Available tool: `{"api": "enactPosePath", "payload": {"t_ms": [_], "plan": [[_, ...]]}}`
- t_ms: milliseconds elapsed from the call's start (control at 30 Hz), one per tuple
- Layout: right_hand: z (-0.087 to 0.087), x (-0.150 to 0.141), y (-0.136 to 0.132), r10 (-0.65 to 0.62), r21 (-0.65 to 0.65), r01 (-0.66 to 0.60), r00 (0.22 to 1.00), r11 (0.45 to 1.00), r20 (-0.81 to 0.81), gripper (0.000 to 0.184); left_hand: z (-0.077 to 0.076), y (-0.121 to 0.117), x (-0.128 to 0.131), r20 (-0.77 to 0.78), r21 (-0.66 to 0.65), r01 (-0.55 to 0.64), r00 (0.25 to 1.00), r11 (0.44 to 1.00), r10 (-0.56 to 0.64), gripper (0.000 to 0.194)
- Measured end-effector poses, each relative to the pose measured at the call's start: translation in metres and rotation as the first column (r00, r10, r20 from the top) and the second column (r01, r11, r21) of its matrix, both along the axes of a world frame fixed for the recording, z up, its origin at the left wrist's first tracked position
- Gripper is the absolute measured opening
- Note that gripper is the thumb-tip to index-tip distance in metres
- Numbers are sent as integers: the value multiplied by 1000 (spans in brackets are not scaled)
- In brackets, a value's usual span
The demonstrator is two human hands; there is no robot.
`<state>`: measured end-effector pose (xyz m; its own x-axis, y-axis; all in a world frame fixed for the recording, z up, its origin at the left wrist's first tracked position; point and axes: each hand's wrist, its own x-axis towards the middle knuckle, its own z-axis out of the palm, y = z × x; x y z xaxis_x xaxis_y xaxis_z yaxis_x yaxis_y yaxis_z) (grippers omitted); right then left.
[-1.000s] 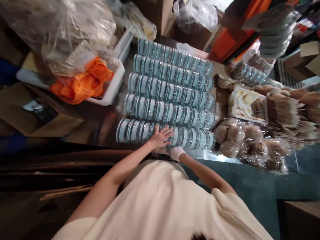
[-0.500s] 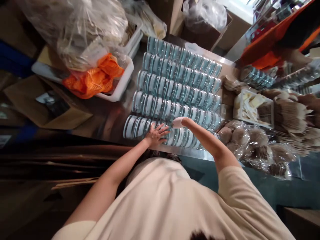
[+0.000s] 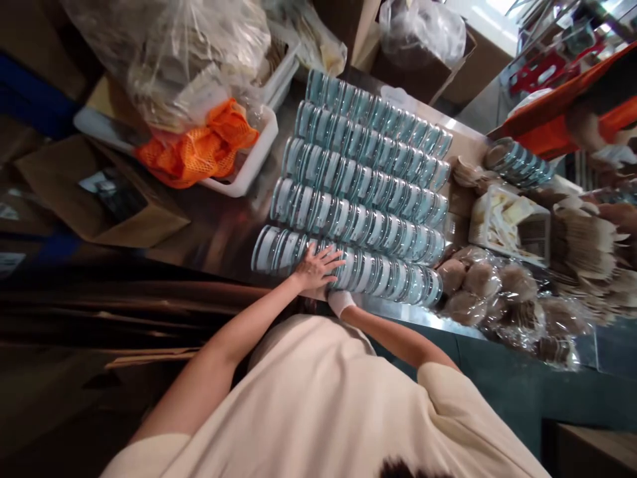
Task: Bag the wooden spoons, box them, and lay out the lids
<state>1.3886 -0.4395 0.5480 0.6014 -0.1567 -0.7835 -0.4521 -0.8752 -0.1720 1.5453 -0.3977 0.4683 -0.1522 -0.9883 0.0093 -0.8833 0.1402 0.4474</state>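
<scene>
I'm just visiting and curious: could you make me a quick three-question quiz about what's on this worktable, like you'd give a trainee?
1. True or false: the left hand lies flat with fingers spread on the nearest row of round lidded containers.
2. How many rows of containers lie side by side on the metal table?
3. What sits in the white tray? A) orange mesh netting B) a blue bottle C) a stack of books

Key:
1. True; the gloved right hand is at the table's near edge, just beside it.
2. Five.
3. A.
</scene>
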Motion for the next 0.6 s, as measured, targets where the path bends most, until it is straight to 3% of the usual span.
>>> {"api": "enactPosePath", "payload": {"t_ms": [100,233,333,467,600], "plan": [[13,1,-43,24,-18,-24,1000,1000,2,37,2,10,15,10,-84,-14,1000,996,14,57],[24,33,-118,43,-181,-2,974,984,223,47,-1,32,43,23,-126,-122,992,985,125,52],[17,73,-157,156,-95,-140,969,986,191,41,-7,38,52,19,-69,-99,995,993,101,52],[7,108,-173,237,-51,-234,970,971,63,37,-12,34,47,18,-45,-120,993,992,121,57],[9,114,-171,248,-89,-249,969,964,-22,47,-12,32,44,18,-23,-135,991,991,135,57]]}}
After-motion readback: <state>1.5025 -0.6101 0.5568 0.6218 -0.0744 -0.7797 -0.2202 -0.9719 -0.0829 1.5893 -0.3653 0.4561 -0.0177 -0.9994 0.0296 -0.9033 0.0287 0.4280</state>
